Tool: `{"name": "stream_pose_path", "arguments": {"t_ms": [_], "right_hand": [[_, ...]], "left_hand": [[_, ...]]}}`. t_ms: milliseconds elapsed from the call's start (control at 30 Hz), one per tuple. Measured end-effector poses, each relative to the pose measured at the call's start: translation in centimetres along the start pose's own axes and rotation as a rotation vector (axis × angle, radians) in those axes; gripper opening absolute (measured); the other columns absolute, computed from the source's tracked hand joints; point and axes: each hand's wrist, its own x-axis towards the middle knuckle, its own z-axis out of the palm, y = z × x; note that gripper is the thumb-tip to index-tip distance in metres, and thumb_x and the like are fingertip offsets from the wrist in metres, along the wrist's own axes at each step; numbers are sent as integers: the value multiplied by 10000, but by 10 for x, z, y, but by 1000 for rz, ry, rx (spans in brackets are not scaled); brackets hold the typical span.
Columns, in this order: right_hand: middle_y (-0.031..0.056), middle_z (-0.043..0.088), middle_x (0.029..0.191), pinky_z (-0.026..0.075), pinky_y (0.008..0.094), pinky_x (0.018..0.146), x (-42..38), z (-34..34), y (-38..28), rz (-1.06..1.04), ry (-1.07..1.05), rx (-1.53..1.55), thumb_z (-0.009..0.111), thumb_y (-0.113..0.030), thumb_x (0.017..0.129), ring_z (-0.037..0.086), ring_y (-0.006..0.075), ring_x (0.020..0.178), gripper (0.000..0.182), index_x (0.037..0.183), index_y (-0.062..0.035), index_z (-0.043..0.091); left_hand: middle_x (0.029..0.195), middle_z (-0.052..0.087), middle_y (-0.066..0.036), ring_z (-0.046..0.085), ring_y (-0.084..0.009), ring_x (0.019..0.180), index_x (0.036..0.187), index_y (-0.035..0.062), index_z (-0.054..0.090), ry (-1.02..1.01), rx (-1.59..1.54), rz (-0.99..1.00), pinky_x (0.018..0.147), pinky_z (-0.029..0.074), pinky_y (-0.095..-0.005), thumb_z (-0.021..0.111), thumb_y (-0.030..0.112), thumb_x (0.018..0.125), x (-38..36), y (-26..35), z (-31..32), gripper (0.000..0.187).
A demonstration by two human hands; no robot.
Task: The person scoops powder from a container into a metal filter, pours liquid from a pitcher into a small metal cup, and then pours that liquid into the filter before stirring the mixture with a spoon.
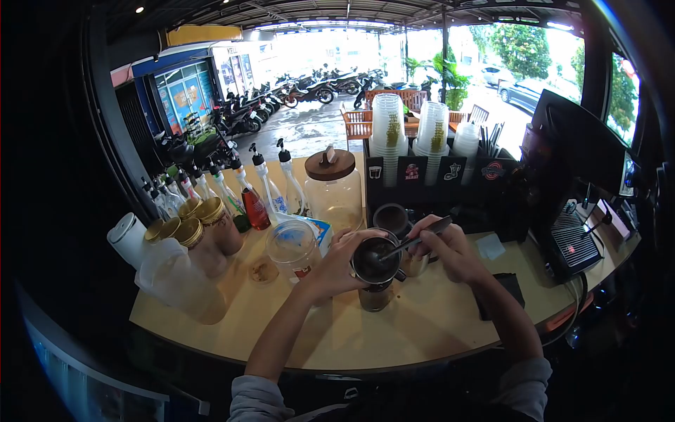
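My left hand (339, 266) is wrapped round the side of a dark cup (376, 280) with a small handle, tipped so its mouth faces me. Dark contents show inside it. Between the fingers of my right hand (450, 250) is a metal spoon (404, 246), its bowl down inside the cup. Directly below the cup stands a small glass (376, 301), partly covered by it. Left of my left hand are a clear plastic tub (292, 243) and a round lid (264, 270) with brown residue on it. Another dark cup (391, 216) stands behind my hands.
Pump bottles (264, 183) and gold-lidded jars (218, 224) line the left of the counter (337, 344), near a clear pitcher (179, 281). A wooden-lidded glass jar (334, 193) stands behind. Stacked plastic cups (389, 130) fill a black holder; a drip-tray machine (576, 243) is at right.
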Motion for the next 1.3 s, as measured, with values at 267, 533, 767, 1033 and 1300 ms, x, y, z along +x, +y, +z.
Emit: {"name": "stream_pose_path", "arguments": {"t_ms": [267, 533, 767, 1033, 1300], "right_hand": [[21, 601, 749, 457, 226, 630, 7, 1, 5, -72, -22, -67, 441, -155, 1003, 559, 56, 678, 194, 969, -12, 568], [3, 580, 726, 460, 231, 612, 18, 2, 4, -148, -86, -134, 461, -144, 996, 557, 47, 691, 168, 957, -18, 565], [25, 582, 827, 490, 256, 659, 22, 4, -2, -99, -108, -134, 479, -135, 985, 566, 66, 721, 159, 944, -2, 555], [24, 581, 788, 484, 248, 644, 27, 0, -12, 7, -74, -149, 479, -144, 986, 562, 62, 712, 175, 940, 3, 562], [31, 592, 787, 490, 247, 630, 29, 3, -8, -54, -76, -177, 479, -137, 986, 579, 68, 715, 177, 956, 13, 569]], "left_hand": [[1301, 578, -44, 560, -225, 1182, 1279, 161, 487, 0, 22, 11, 1081, 266, -395, 864, 246, 554, -1, 1, 1, 821], [1318, 543, -54, 472, -269, 1269, 1318, 195, 442, -57, -21, -28, 1148, 185, -455, 854, 263, 605, -2, 3, -2, 826], [1319, 539, -47, 470, -265, 1270, 1321, 192, 440, -43, -2, -55, 1149, 186, -459, 852, 246, 610, -4, 5, -3, 823], [1322, 538, -46, 492, -248, 1253, 1326, 182, 429, -45, 8, -10, 1145, 198, -455, 851, 234, 605, -5, 2, -3, 837], [1322, 537, -51, 490, -247, 1255, 1324, 182, 431, -47, 8, -34, 1146, 195, -450, 844, 234, 614, -5, 7, -4, 823]]}}
